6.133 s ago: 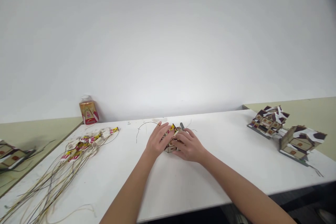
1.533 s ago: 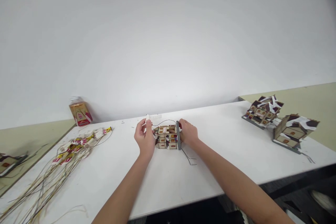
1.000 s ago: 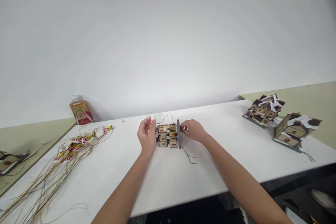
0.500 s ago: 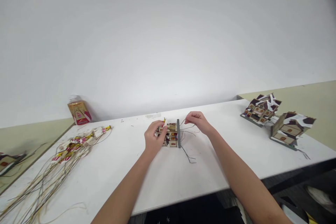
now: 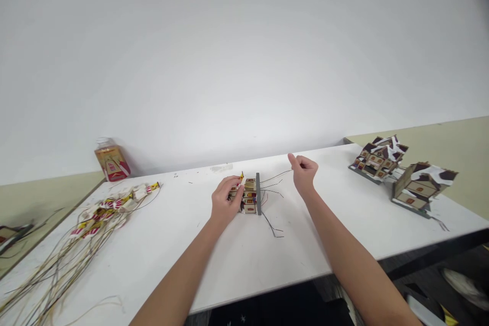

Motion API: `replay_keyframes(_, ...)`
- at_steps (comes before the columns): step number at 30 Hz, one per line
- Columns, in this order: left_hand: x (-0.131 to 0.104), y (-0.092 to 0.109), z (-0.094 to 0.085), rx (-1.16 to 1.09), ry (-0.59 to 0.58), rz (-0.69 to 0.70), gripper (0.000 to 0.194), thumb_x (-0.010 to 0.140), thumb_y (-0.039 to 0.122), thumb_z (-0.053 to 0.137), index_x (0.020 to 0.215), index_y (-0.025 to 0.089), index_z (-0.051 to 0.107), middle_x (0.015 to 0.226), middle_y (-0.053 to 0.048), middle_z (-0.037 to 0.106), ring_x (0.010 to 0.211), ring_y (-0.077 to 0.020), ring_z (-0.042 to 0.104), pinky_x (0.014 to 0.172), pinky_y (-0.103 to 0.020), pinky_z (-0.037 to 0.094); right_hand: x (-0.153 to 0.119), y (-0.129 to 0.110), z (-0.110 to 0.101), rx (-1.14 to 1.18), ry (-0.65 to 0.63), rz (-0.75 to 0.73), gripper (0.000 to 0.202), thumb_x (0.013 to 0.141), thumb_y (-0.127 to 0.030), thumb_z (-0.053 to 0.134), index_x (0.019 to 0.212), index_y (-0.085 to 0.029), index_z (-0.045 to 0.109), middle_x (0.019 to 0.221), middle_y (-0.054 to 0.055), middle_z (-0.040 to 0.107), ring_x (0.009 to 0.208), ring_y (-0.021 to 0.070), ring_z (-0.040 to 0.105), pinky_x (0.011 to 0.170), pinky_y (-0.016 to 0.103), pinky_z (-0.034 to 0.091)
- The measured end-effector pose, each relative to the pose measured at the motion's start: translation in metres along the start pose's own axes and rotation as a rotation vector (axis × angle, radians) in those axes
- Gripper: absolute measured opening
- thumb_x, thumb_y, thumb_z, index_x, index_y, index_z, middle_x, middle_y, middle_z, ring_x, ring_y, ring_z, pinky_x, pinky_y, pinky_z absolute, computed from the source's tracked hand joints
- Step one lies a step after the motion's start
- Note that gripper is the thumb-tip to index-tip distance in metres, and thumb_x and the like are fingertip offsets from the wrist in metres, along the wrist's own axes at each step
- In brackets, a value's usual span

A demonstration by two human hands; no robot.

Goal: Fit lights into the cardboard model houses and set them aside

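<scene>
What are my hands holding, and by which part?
Left hand: a cream model house, gripped opposite its grey base, with a small yellow-and-white piece. Right hand: a thin dark wire, by its far end.

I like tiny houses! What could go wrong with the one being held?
The right hand holds a thin dark wire running from the small beige house with a flat grey base; tugging might loosen it. The left hand holds that house and a yellow-and-white piece, so squeezing might bend them.
</scene>
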State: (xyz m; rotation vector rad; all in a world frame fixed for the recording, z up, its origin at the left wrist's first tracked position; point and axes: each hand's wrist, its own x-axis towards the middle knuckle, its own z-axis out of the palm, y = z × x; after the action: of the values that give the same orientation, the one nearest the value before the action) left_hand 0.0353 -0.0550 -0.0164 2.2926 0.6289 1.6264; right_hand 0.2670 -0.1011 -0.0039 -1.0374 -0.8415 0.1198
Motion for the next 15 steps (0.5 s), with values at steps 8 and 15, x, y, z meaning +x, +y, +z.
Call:
replay_keyframes(8, -0.005, -0.004, 0.003, 0.034, -0.055, 0.113, 0.015, 0.082, 0.014, 0.061, 0.095, 0.021, 0.062, 0.098, -0.005, 0.068, 0.096, -0.0181, 0.064, 0.098, -0.042, 0.048, 0.01, 0.002, -0.011, -0.196, 0.229, -0.093, 0.058, 0.082, -0.049, 0.058, 0.054, -0.021, 0.015, 0.054, -0.006, 0.014, 0.052, 0.0076, 0.015, 0.048, 0.027, 0.017)
replay_keyframes(15, -0.008, -0.011, 0.004, 0.111, -0.141, 0.111, 0.017, 0.085, 0.015, 0.057, 0.1, 0.023, 0.061, 0.102, -0.004, 0.068, 0.099, -0.0178, 0.063, 0.099, -0.043, 0.045, 0.024, 0.009, -0.027, -0.42, 0.423, 0.044, 0.053, 0.086, -0.051, 0.049, 0.053, -0.021, 0.02, 0.051, -0.006, 0.02, 0.05, 0.0089, 0.022, 0.05, 0.027, 0.024)
